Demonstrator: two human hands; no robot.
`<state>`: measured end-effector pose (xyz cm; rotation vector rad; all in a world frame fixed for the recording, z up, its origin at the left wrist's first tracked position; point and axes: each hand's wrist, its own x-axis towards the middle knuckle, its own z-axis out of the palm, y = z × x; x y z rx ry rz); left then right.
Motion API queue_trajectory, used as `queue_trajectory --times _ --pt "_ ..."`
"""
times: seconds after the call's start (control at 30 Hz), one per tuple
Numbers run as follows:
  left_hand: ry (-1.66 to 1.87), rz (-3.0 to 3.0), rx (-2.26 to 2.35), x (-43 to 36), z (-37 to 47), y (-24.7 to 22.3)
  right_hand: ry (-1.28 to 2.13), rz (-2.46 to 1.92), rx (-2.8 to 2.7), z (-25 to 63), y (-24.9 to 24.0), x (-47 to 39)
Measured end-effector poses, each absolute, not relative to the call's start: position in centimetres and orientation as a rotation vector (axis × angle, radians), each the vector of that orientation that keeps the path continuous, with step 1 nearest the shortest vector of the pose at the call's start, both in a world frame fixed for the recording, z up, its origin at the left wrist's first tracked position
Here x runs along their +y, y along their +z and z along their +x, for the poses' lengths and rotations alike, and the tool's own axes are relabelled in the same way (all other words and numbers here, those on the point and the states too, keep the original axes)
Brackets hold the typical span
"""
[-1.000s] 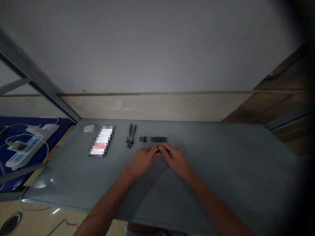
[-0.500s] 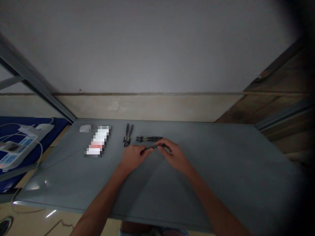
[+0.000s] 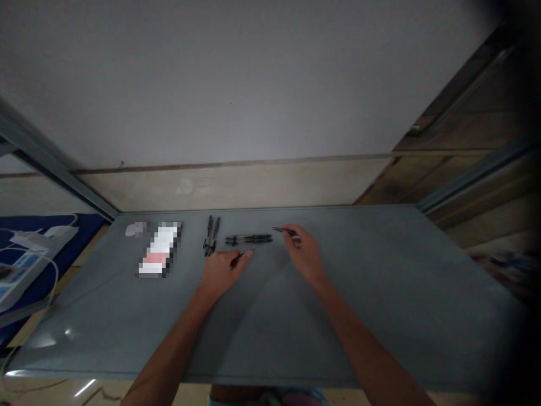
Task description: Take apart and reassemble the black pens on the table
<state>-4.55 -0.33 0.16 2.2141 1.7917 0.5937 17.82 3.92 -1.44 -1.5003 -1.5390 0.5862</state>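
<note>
My left hand (image 3: 222,270) is closed around a slim dark pen (image 3: 239,257), most of it hidden by the fingers; one narrow end shows beside the thumb. Up and to the right, my right hand (image 3: 302,251) pinches a short, dark, pointed pen part (image 3: 279,229) between thumb and fingertips, its tip facing left. A gap separates the two pieces. Just beyond my left hand, a pair of dark pens (image 3: 248,239) lies sideways on the grey table (image 3: 270,327). Left of them, other dark pens (image 3: 211,234) lie pointing toward the wall, near my left knuckles.
A phone (image 3: 160,248) with a blurred screen lies on the left, a small whitish item (image 3: 136,229) by its far end. A white power strip (image 3: 25,270) with cables rests on a blue surface beyond the table's left edge. The wall (image 3: 253,186) borders the back; metal posts flank both sides.
The hands have come apart: both met on one dark pen before, and my right hand has moved right and away with a piece of it. The view has shifted slightly.
</note>
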Motion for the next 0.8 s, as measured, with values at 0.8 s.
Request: queue_trajectory --times 0.8 --pt "0.659 2.36 1.474 -0.7 -3.6 -1.0 0.838 -1.395 -1.766 14.7 -0.3 1.7"
